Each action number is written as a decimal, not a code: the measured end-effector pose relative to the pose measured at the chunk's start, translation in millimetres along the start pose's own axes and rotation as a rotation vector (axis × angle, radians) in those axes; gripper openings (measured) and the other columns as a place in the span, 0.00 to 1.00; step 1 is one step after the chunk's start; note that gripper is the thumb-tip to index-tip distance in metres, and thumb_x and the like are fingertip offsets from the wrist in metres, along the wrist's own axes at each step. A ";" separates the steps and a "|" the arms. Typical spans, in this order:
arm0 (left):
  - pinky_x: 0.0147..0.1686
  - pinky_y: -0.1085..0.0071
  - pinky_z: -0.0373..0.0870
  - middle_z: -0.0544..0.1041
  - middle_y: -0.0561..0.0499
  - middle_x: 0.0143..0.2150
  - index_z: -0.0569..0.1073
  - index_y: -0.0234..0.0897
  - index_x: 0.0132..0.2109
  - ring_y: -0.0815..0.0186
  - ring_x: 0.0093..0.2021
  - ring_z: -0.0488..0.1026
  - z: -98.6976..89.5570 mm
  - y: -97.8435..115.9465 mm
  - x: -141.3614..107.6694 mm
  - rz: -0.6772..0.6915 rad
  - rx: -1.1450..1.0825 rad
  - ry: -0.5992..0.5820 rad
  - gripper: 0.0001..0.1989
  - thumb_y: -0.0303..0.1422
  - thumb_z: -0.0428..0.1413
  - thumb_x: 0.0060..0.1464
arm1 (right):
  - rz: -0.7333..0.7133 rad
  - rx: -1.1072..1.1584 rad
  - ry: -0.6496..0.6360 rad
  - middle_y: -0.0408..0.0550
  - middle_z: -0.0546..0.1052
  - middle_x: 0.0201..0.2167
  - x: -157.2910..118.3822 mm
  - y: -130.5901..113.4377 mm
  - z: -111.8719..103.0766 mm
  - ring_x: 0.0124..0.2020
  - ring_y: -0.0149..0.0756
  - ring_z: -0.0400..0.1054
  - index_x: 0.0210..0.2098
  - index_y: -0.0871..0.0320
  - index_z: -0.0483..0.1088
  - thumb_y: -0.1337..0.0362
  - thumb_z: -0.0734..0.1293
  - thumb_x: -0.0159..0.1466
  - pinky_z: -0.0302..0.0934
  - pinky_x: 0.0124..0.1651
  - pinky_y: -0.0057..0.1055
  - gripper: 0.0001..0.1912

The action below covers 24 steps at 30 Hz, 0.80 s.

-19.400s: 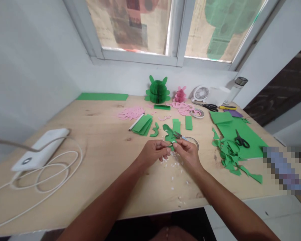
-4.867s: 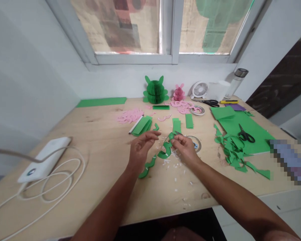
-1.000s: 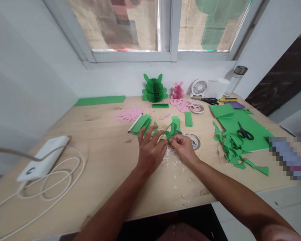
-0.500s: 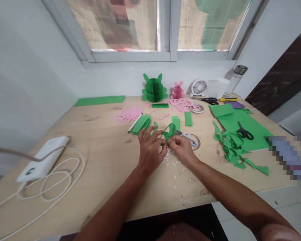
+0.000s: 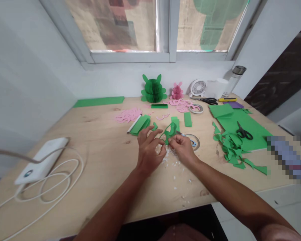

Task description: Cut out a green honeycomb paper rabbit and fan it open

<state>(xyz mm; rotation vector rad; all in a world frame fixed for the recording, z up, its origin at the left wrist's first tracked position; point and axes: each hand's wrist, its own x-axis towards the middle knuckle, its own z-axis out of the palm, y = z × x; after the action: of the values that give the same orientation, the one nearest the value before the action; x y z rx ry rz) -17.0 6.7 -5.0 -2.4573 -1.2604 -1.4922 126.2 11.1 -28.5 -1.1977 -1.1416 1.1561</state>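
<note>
The right hand point(image 5: 182, 149) pinched a green paper cutout point(image 5: 171, 132) above the counter point(image 5: 100, 150), and the half-curled left hand point(image 5: 149, 152) was beside it, but its hold could not be seen. Small blue-handled scissors point(image 5: 192, 142) lay partly hidden behind the right hand.

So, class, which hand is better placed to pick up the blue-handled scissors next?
The right hand, probably: it lies beside the blue-handled scissors, while the left hand sits across the green paper cutout from them.
</note>
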 end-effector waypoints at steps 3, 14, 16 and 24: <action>0.54 0.55 0.62 0.76 0.48 0.46 0.70 0.39 0.29 0.57 0.56 0.64 -5.4 -2.9 1.1 -0.061 -0.130 0.028 0.04 0.25 0.55 0.48 | 0.006 -0.006 0.025 0.35 0.60 0.12 1.6 1.2 -1.3 0.14 0.24 0.49 0.17 0.58 0.65 0.56 0.67 0.53 0.42 0.19 0.24 0.15; 0.47 0.63 0.66 0.78 0.48 0.37 0.74 0.37 0.32 0.61 0.42 0.73 -4.0 -21.9 2.9 -0.524 -0.323 -0.009 0.08 0.30 0.50 0.52 | 0.000 0.062 -0.038 0.40 0.69 0.16 -1.8 -4.2 -1.5 0.17 0.27 0.58 0.19 0.59 0.67 0.56 0.68 0.52 0.49 0.21 0.25 0.13; 0.45 0.64 0.66 0.78 0.49 0.33 0.75 0.37 0.30 0.60 0.40 0.74 -2.5 -21.7 2.3 -0.618 -0.338 -0.062 0.09 0.35 0.52 0.52 | -0.025 0.070 -0.051 0.41 0.70 0.16 -2.4 -6.1 -2.0 0.18 0.28 0.60 0.20 0.58 0.68 0.57 0.69 0.52 0.51 0.23 0.26 0.12; 0.35 0.70 0.67 0.76 0.53 0.25 0.76 0.35 0.31 0.67 0.28 0.72 -6.2 -19.6 8.6 -0.908 -0.771 -0.029 0.08 0.34 0.60 0.42 | 0.010 0.079 -0.100 0.40 0.71 0.16 -4.2 -9.2 -1.0 0.18 0.27 0.60 0.20 0.58 0.68 0.58 0.70 0.51 0.50 0.23 0.25 0.11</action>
<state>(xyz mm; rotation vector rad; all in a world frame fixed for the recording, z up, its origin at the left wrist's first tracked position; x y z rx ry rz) -32.0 23.0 -2.7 -2.3139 -2.3685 -2.5357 127.3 6.5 -19.4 -1.0966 -1.1548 1.2693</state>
